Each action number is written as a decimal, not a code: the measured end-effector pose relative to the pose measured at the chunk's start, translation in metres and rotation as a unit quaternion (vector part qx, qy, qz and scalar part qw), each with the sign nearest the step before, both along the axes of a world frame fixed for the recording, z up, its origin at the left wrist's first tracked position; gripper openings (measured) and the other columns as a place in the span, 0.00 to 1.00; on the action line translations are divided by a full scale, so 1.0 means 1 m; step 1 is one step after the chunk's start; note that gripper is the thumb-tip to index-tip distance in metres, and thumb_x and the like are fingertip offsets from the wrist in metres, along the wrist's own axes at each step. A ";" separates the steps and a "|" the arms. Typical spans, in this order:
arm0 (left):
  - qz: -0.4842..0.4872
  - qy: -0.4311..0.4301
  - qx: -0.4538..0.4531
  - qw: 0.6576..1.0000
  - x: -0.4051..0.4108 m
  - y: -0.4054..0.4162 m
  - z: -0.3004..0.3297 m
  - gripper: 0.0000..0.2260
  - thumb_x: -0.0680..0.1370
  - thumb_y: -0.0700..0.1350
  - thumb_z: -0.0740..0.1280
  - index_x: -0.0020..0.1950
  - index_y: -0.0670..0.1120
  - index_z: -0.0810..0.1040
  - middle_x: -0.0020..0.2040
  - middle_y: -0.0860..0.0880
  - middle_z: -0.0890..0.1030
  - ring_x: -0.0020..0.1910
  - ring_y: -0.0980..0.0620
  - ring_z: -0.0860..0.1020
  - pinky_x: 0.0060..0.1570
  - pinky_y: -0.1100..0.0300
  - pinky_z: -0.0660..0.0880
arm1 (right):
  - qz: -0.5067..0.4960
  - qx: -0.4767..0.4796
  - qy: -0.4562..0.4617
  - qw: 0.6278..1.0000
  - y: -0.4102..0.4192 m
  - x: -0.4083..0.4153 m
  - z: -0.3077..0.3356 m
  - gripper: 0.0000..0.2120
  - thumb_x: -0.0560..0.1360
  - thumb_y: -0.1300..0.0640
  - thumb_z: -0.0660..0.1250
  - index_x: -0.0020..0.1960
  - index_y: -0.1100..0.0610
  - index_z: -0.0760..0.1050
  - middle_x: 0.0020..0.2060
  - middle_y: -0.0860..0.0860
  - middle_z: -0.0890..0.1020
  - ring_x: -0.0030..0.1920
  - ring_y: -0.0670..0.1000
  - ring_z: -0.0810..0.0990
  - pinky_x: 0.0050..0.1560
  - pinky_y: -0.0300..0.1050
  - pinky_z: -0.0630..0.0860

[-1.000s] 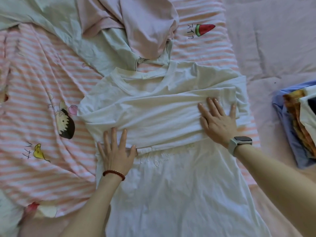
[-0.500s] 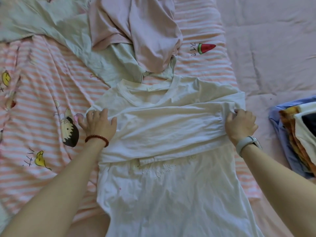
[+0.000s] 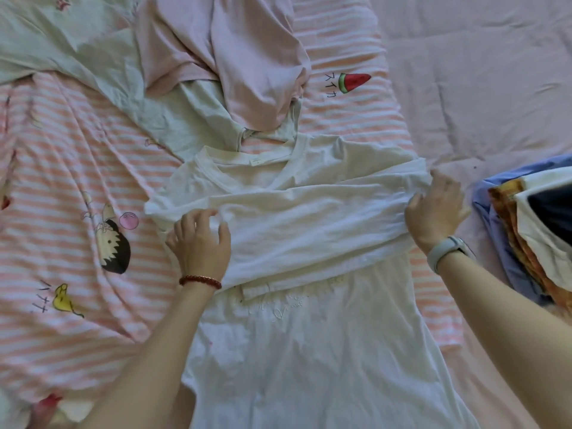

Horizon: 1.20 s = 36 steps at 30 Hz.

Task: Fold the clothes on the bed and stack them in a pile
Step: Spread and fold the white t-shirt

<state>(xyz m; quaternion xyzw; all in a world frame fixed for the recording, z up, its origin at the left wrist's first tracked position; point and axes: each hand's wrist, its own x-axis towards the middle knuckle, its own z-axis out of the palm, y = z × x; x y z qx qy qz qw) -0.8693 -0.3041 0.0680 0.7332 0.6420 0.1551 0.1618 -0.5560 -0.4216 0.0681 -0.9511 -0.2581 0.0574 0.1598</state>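
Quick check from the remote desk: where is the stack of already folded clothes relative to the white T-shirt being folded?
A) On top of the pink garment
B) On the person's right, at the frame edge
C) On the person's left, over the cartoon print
B: the folded stack lies beyond the right hand, right of the white T-shirt.

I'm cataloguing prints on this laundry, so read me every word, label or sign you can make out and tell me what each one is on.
"スイカ", in black beside the watermelon slice on the pink striped fabric.
"バナナ", as far as it reads, in black beside the banana drawing on the same fabric.
Pale cursive script on the white T-shirt: too faint to read.
Neck tag inside the collar: too small to read.
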 end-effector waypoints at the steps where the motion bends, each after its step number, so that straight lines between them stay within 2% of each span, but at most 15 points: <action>1: 0.022 -0.028 -0.009 0.999 -0.001 -0.021 -0.002 0.10 0.73 0.39 0.68 0.54 0.40 0.79 0.54 0.39 0.76 0.56 0.39 0.72 0.57 0.46 0.64 | 0.034 0.004 -0.003 0.999 -0.002 -0.012 0.000 0.24 0.74 0.62 0.60 0.70 0.59 0.64 0.66 0.60 0.68 0.64 0.61 0.66 0.64 0.58 0.60; 4: 0.141 -0.113 -0.100 0.978 -0.009 -0.079 -0.013 0.07 0.75 0.39 0.66 0.52 0.39 0.77 0.51 0.41 0.76 0.53 0.41 0.74 0.54 0.49 0.69 | 0.194 0.012 0.004 0.981 -0.013 -0.062 -0.005 0.21 0.73 0.65 0.63 0.66 0.61 0.70 0.63 0.60 0.72 0.63 0.61 0.70 0.68 0.61 0.57; 8: 0.348 -0.197 -0.264 0.878 -0.017 -0.115 -0.029 0.11 0.76 0.49 0.65 0.53 0.42 0.75 0.48 0.48 0.76 0.48 0.49 0.75 0.50 0.56 0.71 | 0.364 0.001 0.010 0.931 -0.025 -0.118 -0.019 0.18 0.69 0.68 0.67 0.59 0.62 0.76 0.57 0.60 0.78 0.61 0.61 0.75 0.65 0.68 0.61; 11: 0.391 -0.289 -0.325 0.811 -0.013 -0.112 -0.037 0.12 0.76 0.49 0.67 0.50 0.41 0.76 0.44 0.45 0.80 0.44 0.48 0.78 0.52 0.55 0.75 | 0.427 -0.025 0.039 0.903 -0.025 -0.140 -0.023 0.18 0.72 0.66 0.66 0.61 0.60 0.75 0.58 0.58 0.78 0.63 0.59 0.74 0.67 0.65 0.59; 14: 0.405 -0.354 -0.328 0.777 -0.001 -0.109 -0.040 0.07 0.75 0.44 0.68 0.41 0.41 0.76 0.37 0.44 0.78 0.36 0.50 0.76 0.44 0.57 0.75 | 0.479 -0.052 0.047 0.875 -0.024 -0.153 -0.023 0.17 0.74 0.63 0.64 0.63 0.58 0.74 0.61 0.57 0.76 0.65 0.58 0.72 0.69 0.62 0.58; 16: 0.407 -0.385 -0.331 0.760 0.005 -0.109 -0.040 0.07 0.76 0.41 0.68 0.39 0.40 0.76 0.32 0.47 0.76 0.29 0.56 0.75 0.39 0.59 0.74 | 0.503 -0.057 0.054 0.861 -0.017 -0.160 -0.020 0.17 0.76 0.61 0.62 0.64 0.57 0.73 0.63 0.57 0.75 0.66 0.58 0.70 0.68 0.59 0.60; 18: 0.414 -0.393 -0.324 0.755 0.009 -0.110 -0.041 0.04 0.75 0.40 0.67 0.42 0.39 0.78 0.31 0.48 0.75 0.26 0.59 0.74 0.41 0.59 0.75 | 0.508 -0.049 0.058 0.858 -0.001 -0.161 -0.016 0.17 0.78 0.59 0.58 0.66 0.57 0.71 0.65 0.56 0.73 0.67 0.56 0.69 0.68 0.55 0.61; 21: 0.424 -0.413 -0.300 0.748 0.006 -0.110 -0.043 0.02 0.75 0.40 0.68 0.47 0.43 0.78 0.34 0.50 0.77 0.31 0.55 0.75 0.45 0.57 0.75 | 0.494 -0.047 0.040 0.867 0.043 -0.161 -0.013 0.19 0.80 0.57 0.55 0.71 0.57 0.65 0.69 0.54 0.68 0.70 0.54 0.64 0.69 0.52 0.58; 25: 0.425 -0.430 -0.295 0.740 0.000 -0.110 -0.044 0.03 0.76 0.40 0.67 0.47 0.42 0.78 0.36 0.50 0.78 0.35 0.53 0.76 0.46 0.56 0.75 | 0.452 -0.121 0.065 0.881 0.096 -0.157 -0.016 0.25 0.80 0.54 0.55 0.75 0.58 0.54 0.74 0.55 0.59 0.74 0.55 0.55 0.72 0.56 0.54; 28: 0.417 -0.431 -0.314 0.736 -0.007 -0.108 -0.041 0.03 0.76 0.40 0.66 0.47 0.42 0.78 0.37 0.48 0.78 0.37 0.51 0.76 0.49 0.55 0.75 | 0.441 -0.166 0.028 0.881 0.114 -0.152 -0.019 0.25 0.78 0.54 0.58 0.72 0.58 0.58 0.67 0.57 0.67 0.69 0.57 0.62 0.67 0.55 0.58; 30: 0.402 -0.416 -0.305 0.757 -0.013 -0.104 -0.038 0.03 0.76 0.40 0.65 0.43 0.47 0.76 0.38 0.49 0.78 0.37 0.52 0.76 0.47 0.55 0.75 | 0.430 -0.147 0.007 0.891 0.117 -0.145 -0.019 0.22 0.77 0.54 0.59 0.69 0.58 0.64 0.63 0.57 0.70 0.65 0.58 0.65 0.63 0.53 0.61; 32: 0.383 -0.389 -0.291 0.785 -0.023 -0.101 -0.034 0.08 0.76 0.40 0.63 0.40 0.52 0.73 0.43 0.48 0.79 0.42 0.50 0.77 0.48 0.55 0.75 | 0.423 -0.143 -0.009 0.895 0.113 -0.133 -0.019 0.18 0.77 0.55 0.58 0.65 0.59 0.70 0.61 0.58 0.71 0.63 0.59 0.66 0.61 0.53 0.64; 36: 0.349 -0.344 -0.281 0.825 -0.033 -0.097 -0.028 0.05 0.77 0.39 0.62 0.43 0.48 0.73 0.48 0.45 0.78 0.47 0.48 0.77 0.50 0.52 0.75 | 0.350 -0.216 -0.029 0.911 0.089 -0.089 -0.018 0.18 0.76 0.55 0.58 0.65 0.56 0.69 0.62 0.58 0.70 0.63 0.59 0.67 0.61 0.54 0.63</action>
